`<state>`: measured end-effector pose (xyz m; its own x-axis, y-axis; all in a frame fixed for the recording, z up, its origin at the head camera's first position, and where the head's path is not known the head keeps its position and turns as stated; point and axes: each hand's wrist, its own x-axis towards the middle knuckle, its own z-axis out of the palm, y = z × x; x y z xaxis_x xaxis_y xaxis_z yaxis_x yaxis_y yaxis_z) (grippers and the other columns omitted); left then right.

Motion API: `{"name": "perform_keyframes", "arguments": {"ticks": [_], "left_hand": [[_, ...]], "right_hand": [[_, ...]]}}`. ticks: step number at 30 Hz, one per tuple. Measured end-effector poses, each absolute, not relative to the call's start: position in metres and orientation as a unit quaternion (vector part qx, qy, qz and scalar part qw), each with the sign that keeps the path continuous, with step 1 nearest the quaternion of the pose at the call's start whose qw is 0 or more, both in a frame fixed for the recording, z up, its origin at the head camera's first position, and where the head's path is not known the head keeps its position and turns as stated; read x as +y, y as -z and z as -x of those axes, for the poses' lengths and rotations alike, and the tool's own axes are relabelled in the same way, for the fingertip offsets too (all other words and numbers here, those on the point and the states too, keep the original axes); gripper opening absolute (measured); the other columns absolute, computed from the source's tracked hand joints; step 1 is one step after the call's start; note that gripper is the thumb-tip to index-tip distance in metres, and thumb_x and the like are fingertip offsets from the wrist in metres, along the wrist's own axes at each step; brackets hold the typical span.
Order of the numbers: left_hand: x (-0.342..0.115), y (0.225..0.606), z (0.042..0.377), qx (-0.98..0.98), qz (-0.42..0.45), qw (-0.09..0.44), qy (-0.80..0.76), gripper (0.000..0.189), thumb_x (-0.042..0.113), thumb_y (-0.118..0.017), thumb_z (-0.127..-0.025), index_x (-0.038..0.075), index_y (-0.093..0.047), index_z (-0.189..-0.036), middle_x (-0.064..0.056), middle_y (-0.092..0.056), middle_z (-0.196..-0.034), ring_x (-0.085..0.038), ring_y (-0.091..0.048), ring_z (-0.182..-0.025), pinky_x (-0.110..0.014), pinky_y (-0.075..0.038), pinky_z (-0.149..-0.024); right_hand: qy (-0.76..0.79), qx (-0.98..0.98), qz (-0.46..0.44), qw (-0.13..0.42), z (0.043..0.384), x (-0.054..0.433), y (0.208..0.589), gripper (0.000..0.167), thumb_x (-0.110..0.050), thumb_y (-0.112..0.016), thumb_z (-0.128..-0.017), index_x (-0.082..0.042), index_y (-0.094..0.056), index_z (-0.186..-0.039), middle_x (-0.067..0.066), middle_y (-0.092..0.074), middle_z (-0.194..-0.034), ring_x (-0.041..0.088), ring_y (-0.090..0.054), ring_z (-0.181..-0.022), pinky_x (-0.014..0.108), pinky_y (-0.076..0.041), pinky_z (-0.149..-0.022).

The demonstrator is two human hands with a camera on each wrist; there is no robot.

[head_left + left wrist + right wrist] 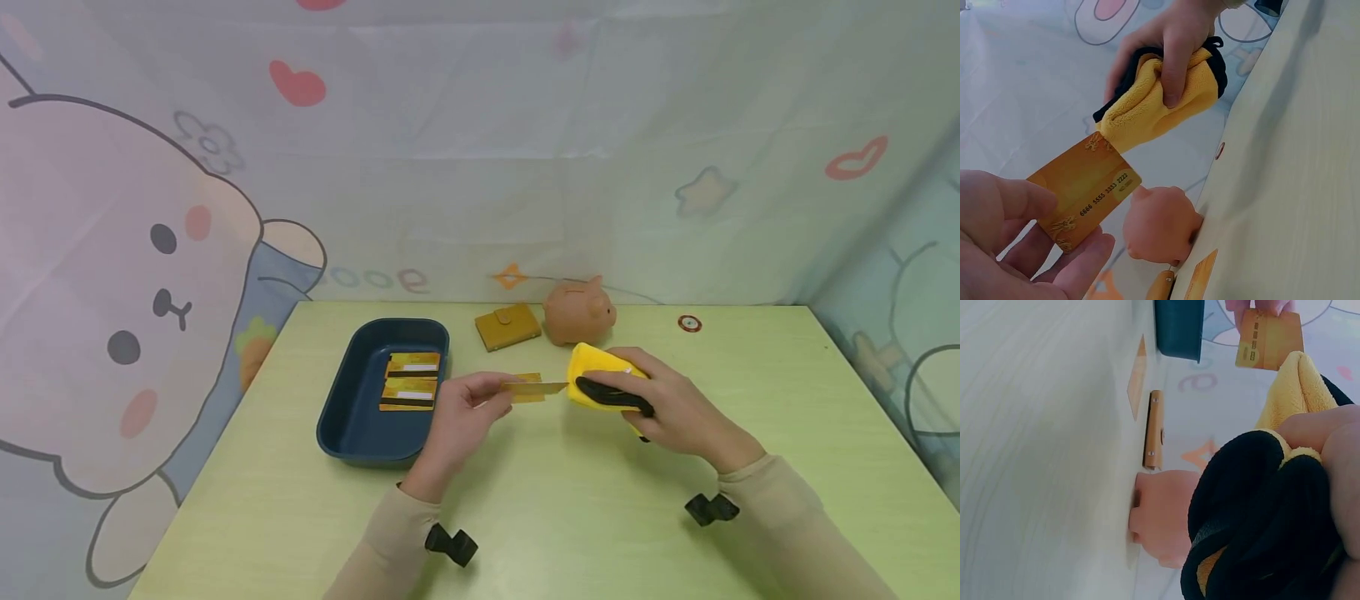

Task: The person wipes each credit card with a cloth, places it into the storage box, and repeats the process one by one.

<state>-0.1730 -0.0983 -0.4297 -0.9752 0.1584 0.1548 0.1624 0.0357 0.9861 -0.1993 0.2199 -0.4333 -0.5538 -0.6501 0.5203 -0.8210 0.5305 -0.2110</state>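
Note:
Thumb and fingers of my left hand (467, 412) pinch a gold bank card (1088, 190) by one end, above the table. In the left wrist view its printed number faces the camera. My right hand (681, 412) grips a bunched yellow cloth with a black edge (1147, 119). A folded corner of the cloth (1297, 381) is right at the card's far end. Below the held card, another gold card (1202, 275) lies flat on the table, partly covered by it in the head view. Two more cards (408, 395) lie in the dark blue tray (375, 437) beside my left hand.
Behind the hands, a mustard wallet (507, 327) lies next to a pink piggy bank (577, 312). A small red and white chip (689, 323) is at the back right. A printed curtain (480, 167) hangs along the table's back edge.

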Motion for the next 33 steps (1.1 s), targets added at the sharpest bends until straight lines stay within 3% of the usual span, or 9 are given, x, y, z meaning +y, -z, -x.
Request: {"name": "perform_keyframes", "arguments": {"ticks": [4, 8, 12, 17, 26, 33], "left_hand": [[-0.097, 0.431, 0.173, -0.725, 0.116, 0.017, 0.678, 0.022, -0.005, -0.069, -0.095, 0.003, -0.082, -0.11, -0.009, -0.075, -0.126, -0.025, -0.067, -0.124, -0.03, -0.06, -0.095], [-0.096, 0.431, 0.172, -0.699, 0.105, 0.001, 0.708, 0.022, -0.01, -0.067, -0.094, -0.002, -0.08, -0.109, -0.011, -0.07, -0.135, -0.027, -0.07, -0.12, -0.033, -0.063, -0.09], [-0.094, 0.431, 0.171, -0.675, 0.102, -0.018, 0.73, 0.024, -0.011, -0.062, -0.097, -0.007, -0.076, -0.115, -0.018, -0.07, -0.13, -0.029, -0.074, -0.108, -0.039, -0.064, -0.087], [-0.094, 0.434, 0.173, -0.668, 0.111, -0.022, 0.735, 0.025, -0.011, -0.059, -0.099, -0.011, -0.072, -0.121, -0.022, -0.069, -0.124, -0.031, -0.075, -0.107, -0.041, -0.064, -0.088], [-0.093, 0.432, 0.172, -0.684, 0.099, -0.058, 0.72, 0.04, -0.013, -0.07, -0.091, -0.009, -0.069, -0.13, -0.024, -0.069, -0.128, -0.028, -0.073, -0.106, -0.035, -0.063, -0.09], [-0.09, 0.436, 0.171, -0.694, 0.104, -0.066, 0.709, 0.043, -0.008, -0.072, -0.092, -0.004, -0.067, -0.135, -0.024, -0.069, -0.126, -0.028, -0.073, -0.111, -0.035, -0.063, -0.091]], "right_hand": [[-0.219, -0.852, -0.432, 0.199, 0.199, 0.221, 0.433, 0.078, 0.008, -0.081, -0.076, -0.026, -0.064, -0.144, 0.012, -0.056, -0.143, 0.026, -0.059, -0.117, 0.046, -0.061, -0.086], [-0.223, -0.847, -0.435, 0.208, 0.199, 0.222, 0.432, 0.082, 0.011, -0.082, -0.073, -0.025, -0.064, -0.144, 0.012, -0.056, -0.142, 0.026, -0.059, -0.115, 0.047, -0.061, -0.083], [-0.23, -0.845, -0.435, 0.211, 0.198, 0.222, 0.43, 0.081, 0.013, -0.081, -0.073, -0.023, -0.064, -0.143, 0.012, -0.057, -0.142, 0.025, -0.059, -0.115, 0.047, -0.061, -0.082], [-0.236, -0.844, -0.432, 0.215, 0.197, 0.223, 0.428, 0.081, 0.014, -0.081, -0.071, -0.022, -0.065, -0.142, 0.012, -0.057, -0.141, 0.025, -0.06, -0.113, 0.046, -0.061, -0.081], [-0.237, -0.841, -0.436, 0.216, 0.198, 0.225, 0.423, 0.082, 0.015, -0.08, -0.073, -0.023, -0.064, -0.144, 0.012, -0.057, -0.142, 0.024, -0.058, -0.115, 0.045, -0.06, -0.081], [-0.24, -0.836, -0.443, 0.217, 0.198, 0.216, 0.418, 0.076, 0.01, -0.08, -0.077, -0.022, -0.064, -0.144, 0.012, -0.058, -0.141, 0.023, -0.06, -0.115, 0.043, -0.059, -0.085]]}}
